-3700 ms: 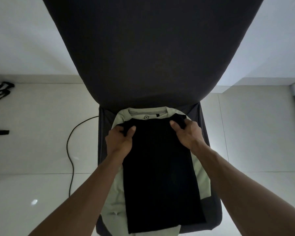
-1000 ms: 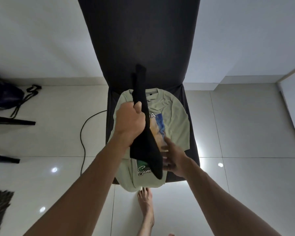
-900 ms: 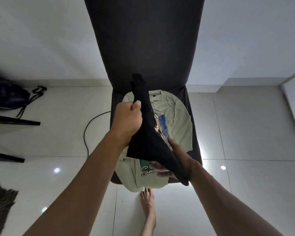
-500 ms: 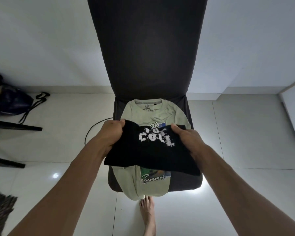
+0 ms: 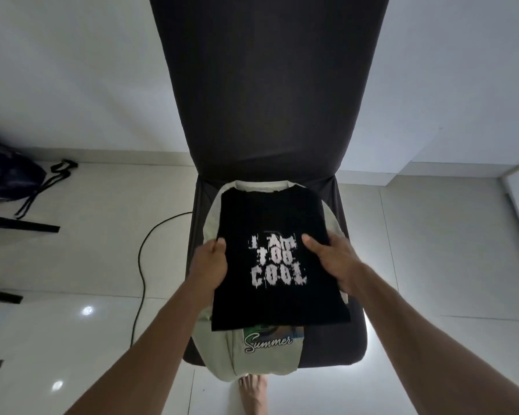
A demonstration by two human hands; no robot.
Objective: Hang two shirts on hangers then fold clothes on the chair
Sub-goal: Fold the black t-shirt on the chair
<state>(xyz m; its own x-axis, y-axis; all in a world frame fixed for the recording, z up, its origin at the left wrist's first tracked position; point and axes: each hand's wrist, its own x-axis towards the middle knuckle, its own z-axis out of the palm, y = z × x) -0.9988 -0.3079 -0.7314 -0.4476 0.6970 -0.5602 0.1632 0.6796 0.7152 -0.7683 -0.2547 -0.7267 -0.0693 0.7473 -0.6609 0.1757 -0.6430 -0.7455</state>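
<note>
Folding stage: the black shirt (image 5: 274,259) is folded to a compact rectangle, print up, at the centre of the chair (image 5: 267,100) seat. Left hand (image 5: 211,265) at 9 o'clock and right hand (image 5: 334,260) at 3 o'clock each grip an edge. The green shirt (image 5: 264,359) beneath remains unfolded. No hangers visible; hanging status undeterminable

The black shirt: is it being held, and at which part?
Yes. Left hand grips the folded black shirt at its left edge, right hand at its right edge.
</note>
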